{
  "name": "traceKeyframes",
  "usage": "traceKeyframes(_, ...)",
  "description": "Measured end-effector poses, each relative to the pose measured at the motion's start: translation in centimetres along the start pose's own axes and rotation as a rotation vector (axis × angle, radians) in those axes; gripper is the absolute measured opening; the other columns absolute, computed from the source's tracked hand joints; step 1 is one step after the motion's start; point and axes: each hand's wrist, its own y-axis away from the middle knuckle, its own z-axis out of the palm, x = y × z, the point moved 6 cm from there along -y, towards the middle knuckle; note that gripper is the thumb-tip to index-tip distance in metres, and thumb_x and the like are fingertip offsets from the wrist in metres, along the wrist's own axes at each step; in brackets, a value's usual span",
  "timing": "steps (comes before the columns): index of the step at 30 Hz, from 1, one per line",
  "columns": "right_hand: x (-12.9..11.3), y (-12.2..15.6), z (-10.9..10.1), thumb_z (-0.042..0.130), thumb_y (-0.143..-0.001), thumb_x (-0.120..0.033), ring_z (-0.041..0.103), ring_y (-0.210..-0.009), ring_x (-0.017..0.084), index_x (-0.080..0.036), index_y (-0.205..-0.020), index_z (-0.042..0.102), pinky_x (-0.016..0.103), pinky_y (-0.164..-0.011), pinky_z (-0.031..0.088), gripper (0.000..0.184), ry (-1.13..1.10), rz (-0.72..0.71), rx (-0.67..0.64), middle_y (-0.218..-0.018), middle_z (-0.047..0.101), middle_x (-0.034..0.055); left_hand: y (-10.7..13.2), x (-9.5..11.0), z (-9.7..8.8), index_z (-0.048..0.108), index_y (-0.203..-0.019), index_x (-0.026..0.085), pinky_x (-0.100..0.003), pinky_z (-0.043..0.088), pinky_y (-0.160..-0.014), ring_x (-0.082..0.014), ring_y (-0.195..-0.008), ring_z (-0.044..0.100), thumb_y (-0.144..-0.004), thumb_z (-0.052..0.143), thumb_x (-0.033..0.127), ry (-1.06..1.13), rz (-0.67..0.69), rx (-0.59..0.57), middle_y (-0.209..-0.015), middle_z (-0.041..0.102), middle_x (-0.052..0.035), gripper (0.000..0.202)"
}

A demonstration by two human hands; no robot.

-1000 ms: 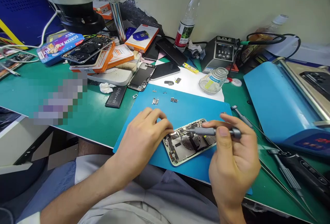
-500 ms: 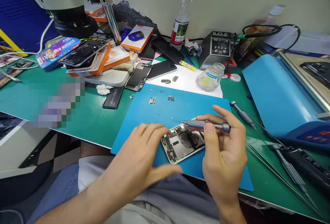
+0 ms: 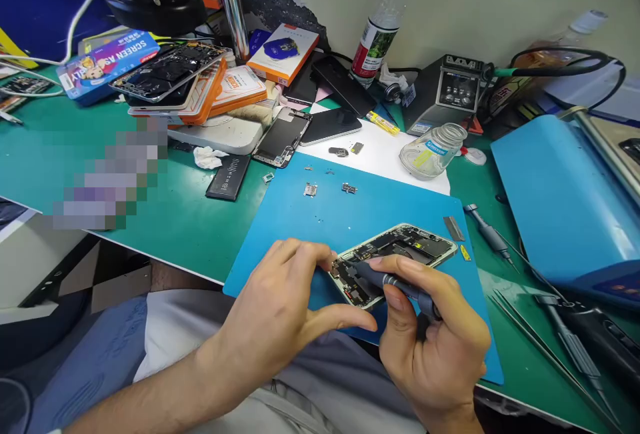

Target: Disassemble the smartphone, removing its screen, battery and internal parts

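An opened smartphone (image 3: 430, 247), its inner boards and black parts exposed, lies at an angle on the blue mat (image 3: 270, 221). My left hand (image 3: 280, 294) is around its near-left end, fingertips at the upper corner and thumb by the lower edge. In my right hand (image 3: 435, 341) a grey precision screwdriver (image 3: 373, 275) is gripped between thumb and fingers, tilted down to the left. Its tip is over the left part of the phone; whether it touches a screw I cannot tell. Small metal parts, a bracket (image 3: 310, 189) and a connector piece (image 3: 349, 188), lie farther back on the mat.
Tweezers (image 3: 550, 351), another screwdriver (image 3: 493, 237) and a blue machine (image 3: 565, 207) are at the right. A glass jar (image 3: 433, 151) stands behind the mat. A battery (image 3: 228, 177), a phone screen (image 3: 283, 137) and stacked boxes (image 3: 240, 91) sit back left.
My right hand has lowered and turned the screwdriver from nearly level above the phone to pointing down at its left part. More of the phone's right end shows. The view has shifted slightly.
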Motion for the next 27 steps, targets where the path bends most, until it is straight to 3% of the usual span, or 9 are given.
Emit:
traceKeyframes(14,-0.04,-0.05,0.32,0.07,-0.102,-0.009,0.085,-0.098,0.025,-0.026,-0.136,0.066,0.039,-0.079,0.076,0.039,0.002,0.01,-0.026,-0.11,0.085,0.0069,-0.09,-0.2,-0.06,0.052,-0.113,0.026,-0.031,0.058,-0.078,-0.0181,-0.087,0.074,-0.099,0.059,0.079,0.032,-0.028,0.027,-0.097,0.076,0.0009,0.055)
traceKeyframes(19,-0.27,-0.03,0.32,0.075,-0.102,-0.016,0.084,-0.106,0.026,-0.024,-0.138,0.066,0.042,-0.087,0.075,0.038,0.036,-0.082,-0.075,-0.113,0.084,0.0086,-0.12,-0.33,0.05,0.051,-0.113,0.027,-0.03,0.059,-0.079,-0.0177,-0.089,0.075,-0.101,0.057,0.079,0.039,-0.035,-0.001,-0.099,0.077,0.0019,0.053)
traceKeyframes(22,-0.17,0.09,0.45,0.074,-0.101,-0.013,0.079,-0.124,0.028,-0.024,-0.139,0.066,0.047,-0.098,0.073,0.041,0.012,-0.098,-0.112,-0.131,0.081,0.0109,-0.2,-0.47,0.12,0.05,-0.112,0.027,-0.031,0.059,-0.079,-0.0177,-0.089,0.075,-0.102,0.056,0.079,0.048,-0.048,-0.018,-0.097,0.075,0.0022,0.053)
traceKeyframes(25,0.1,0.17,0.61,0.059,-0.1,-0.006,0.066,-0.147,0.034,-0.021,-0.146,0.06,0.062,-0.115,0.063,0.049,-0.106,-0.071,-0.116,-0.161,0.065,0.0146,-0.27,-0.65,0.11,0.05,-0.112,0.027,-0.033,0.06,-0.079,-0.0189,-0.089,0.075,-0.101,0.055,0.08,0.051,-0.056,-0.013,-0.098,0.076,0.0013,0.055)
traceKeyframes(27,0.22,0.17,0.66,0.058,-0.097,-0.005,0.062,-0.151,0.035,-0.02,-0.146,0.059,0.067,-0.119,0.057,0.052,-0.13,-0.059,-0.102,-0.166,0.061,0.0142,-0.3,-0.77,0.17,0.05,-0.113,0.027,-0.033,0.06,-0.079,-0.0203,-0.091,0.076,-0.1,0.056,0.081,0.061,-0.061,-0.02,-0.1,0.077,0.0002,0.056)
